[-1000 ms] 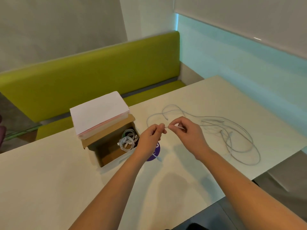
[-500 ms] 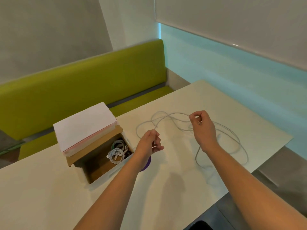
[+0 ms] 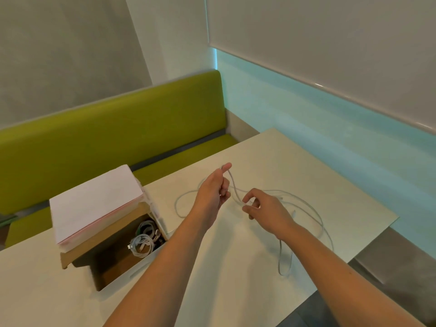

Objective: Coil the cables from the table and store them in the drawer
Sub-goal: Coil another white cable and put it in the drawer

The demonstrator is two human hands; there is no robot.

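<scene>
A pale worktop [image 3: 236, 279] is shown with an open drawer [image 3: 113, 263] of coiled cables near its left edge. A thin white cable [image 3: 304, 208], judged light, limp and tangle-prone, is sprawled toward the right edge. It is pinched near one end by the left hand [image 3: 212, 194] and further along by the right hand [image 3: 266, 211].

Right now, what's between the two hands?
In the head view, a short stretch of the white cable runs from the left hand down to the right hand, both pinching it above the bare table.
</scene>
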